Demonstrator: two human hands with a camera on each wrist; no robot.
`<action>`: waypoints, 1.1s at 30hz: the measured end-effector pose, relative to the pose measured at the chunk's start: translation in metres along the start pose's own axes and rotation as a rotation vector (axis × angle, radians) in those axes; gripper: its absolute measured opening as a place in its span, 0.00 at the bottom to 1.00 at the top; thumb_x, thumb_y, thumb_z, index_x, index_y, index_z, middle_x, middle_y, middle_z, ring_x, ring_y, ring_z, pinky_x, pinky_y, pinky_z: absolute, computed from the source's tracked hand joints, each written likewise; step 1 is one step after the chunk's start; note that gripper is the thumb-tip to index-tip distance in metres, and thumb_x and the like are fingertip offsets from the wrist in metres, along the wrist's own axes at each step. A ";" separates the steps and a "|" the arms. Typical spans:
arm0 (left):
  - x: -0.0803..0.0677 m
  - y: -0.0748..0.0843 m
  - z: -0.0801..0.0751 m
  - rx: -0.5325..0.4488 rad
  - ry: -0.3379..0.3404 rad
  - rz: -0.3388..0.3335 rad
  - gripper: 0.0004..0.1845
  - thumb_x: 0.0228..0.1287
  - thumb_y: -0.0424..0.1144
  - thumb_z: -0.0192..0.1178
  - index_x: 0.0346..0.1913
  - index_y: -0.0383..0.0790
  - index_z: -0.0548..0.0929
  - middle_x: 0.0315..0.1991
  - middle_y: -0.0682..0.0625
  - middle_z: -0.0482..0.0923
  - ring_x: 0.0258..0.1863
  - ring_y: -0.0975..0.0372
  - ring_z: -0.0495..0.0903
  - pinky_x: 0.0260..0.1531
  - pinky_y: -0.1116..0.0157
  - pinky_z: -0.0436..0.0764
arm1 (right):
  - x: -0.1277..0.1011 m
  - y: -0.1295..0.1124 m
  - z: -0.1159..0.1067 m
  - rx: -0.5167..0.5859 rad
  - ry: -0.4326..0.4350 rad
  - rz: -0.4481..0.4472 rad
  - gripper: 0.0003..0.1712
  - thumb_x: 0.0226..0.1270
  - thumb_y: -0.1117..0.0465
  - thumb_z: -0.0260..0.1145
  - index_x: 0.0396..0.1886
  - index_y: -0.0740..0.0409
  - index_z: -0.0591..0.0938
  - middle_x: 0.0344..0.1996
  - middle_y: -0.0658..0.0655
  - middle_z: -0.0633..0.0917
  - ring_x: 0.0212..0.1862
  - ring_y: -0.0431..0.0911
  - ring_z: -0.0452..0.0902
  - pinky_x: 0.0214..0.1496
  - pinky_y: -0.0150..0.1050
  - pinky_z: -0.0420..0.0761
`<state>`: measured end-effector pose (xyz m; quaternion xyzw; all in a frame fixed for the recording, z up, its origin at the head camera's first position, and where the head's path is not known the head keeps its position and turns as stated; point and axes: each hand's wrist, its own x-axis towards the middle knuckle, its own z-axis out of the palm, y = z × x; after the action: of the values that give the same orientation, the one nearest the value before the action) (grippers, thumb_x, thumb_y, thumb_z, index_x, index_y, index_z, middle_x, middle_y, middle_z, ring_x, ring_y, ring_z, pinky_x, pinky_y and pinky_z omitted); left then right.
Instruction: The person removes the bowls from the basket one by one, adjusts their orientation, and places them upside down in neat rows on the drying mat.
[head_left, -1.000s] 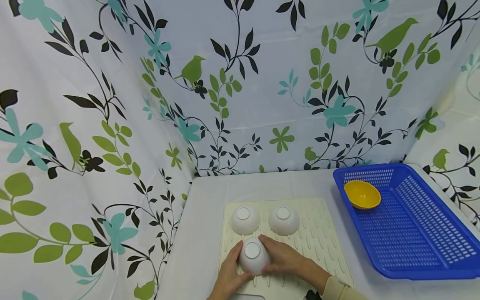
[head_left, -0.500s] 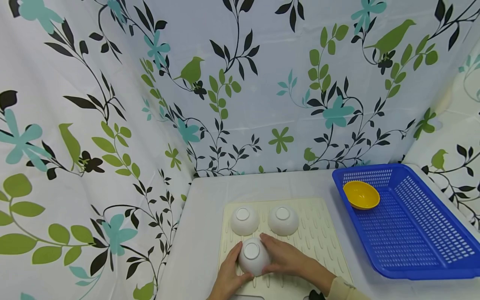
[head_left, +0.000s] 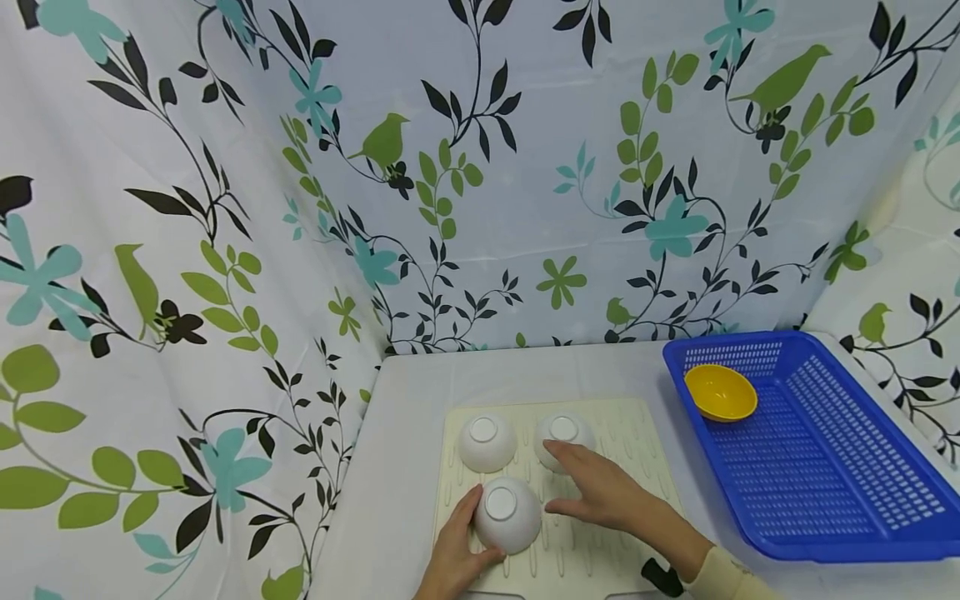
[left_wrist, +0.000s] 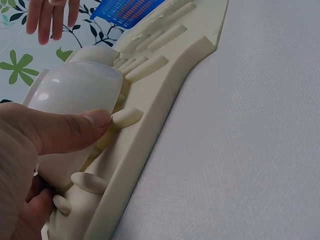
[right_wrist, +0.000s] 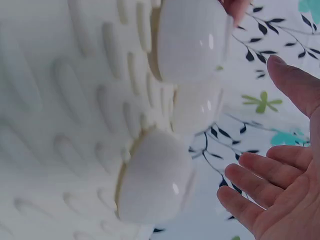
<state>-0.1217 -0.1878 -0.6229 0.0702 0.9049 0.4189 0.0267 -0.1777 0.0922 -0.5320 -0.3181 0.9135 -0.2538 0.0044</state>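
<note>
Three white bowls stand upside down on a cream ridged drying mat (head_left: 637, 492). My left hand (head_left: 471, 527) grips the near bowl (head_left: 508, 512) from its left side; in the left wrist view my thumb (left_wrist: 75, 127) lies against this bowl's wall (left_wrist: 75, 90). My right hand (head_left: 581, 483) hovers open just right of that bowl, off it, its fingertips over the back right bowl (head_left: 573, 427). The back left bowl (head_left: 486, 442) stands untouched. The right wrist view has the open palm (right_wrist: 280, 200) beside all three bowls.
A blue plastic basket (head_left: 825, 467) sits at the table's right with a yellow bowl (head_left: 720, 392) in its far corner. Leaf-and-bird patterned curtains close in the left, back and right. Bare white tabletop (head_left: 405, 433) lies left of the mat and behind it.
My right hand has let go of the near bowl and moved right and back, opening above the mat. The left hand stays on the bowl.
</note>
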 end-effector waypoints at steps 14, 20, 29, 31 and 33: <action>-0.001 0.002 0.001 -0.013 -0.012 -0.035 0.57 0.41 0.49 0.81 0.75 0.36 0.63 0.75 0.39 0.64 0.74 0.43 0.66 0.73 0.44 0.65 | -0.019 0.034 -0.058 -0.089 0.168 0.133 0.49 0.58 0.44 0.76 0.73 0.62 0.67 0.67 0.66 0.76 0.66 0.62 0.75 0.65 0.61 0.79; -0.002 0.001 0.001 -0.010 -0.020 -0.037 0.57 0.41 0.50 0.80 0.75 0.36 0.63 0.75 0.39 0.63 0.74 0.43 0.65 0.73 0.44 0.64 | -0.027 0.053 -0.082 -0.094 0.160 0.226 0.49 0.62 0.46 0.73 0.75 0.63 0.64 0.70 0.69 0.72 0.69 0.66 0.69 0.69 0.65 0.72; -0.001 0.000 0.002 0.005 -0.009 -0.025 0.56 0.41 0.47 0.81 0.75 0.36 0.63 0.75 0.39 0.64 0.73 0.44 0.66 0.73 0.45 0.65 | -0.038 0.083 -0.125 -0.060 0.141 0.319 0.50 0.67 0.45 0.69 0.76 0.69 0.58 0.73 0.74 0.64 0.71 0.71 0.61 0.72 0.71 0.64; -0.001 0.000 0.001 0.007 -0.007 -0.020 0.56 0.41 0.46 0.81 0.74 0.35 0.63 0.75 0.38 0.64 0.73 0.43 0.66 0.73 0.46 0.65 | -0.040 0.094 -0.132 -0.057 0.145 0.339 0.51 0.68 0.45 0.68 0.76 0.70 0.57 0.72 0.76 0.63 0.71 0.72 0.60 0.71 0.72 0.63; 0.000 0.000 0.000 0.009 -0.008 -0.018 0.56 0.42 0.46 0.81 0.74 0.35 0.63 0.75 0.38 0.64 0.73 0.44 0.66 0.73 0.46 0.65 | -0.040 0.106 -0.138 -0.069 0.148 0.356 0.51 0.68 0.45 0.67 0.76 0.72 0.56 0.72 0.77 0.63 0.71 0.73 0.59 0.71 0.73 0.62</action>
<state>-0.1215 -0.1881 -0.6228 0.0637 0.9072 0.4145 0.0337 -0.2304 0.2502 -0.4669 -0.1318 0.9613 -0.2400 -0.0288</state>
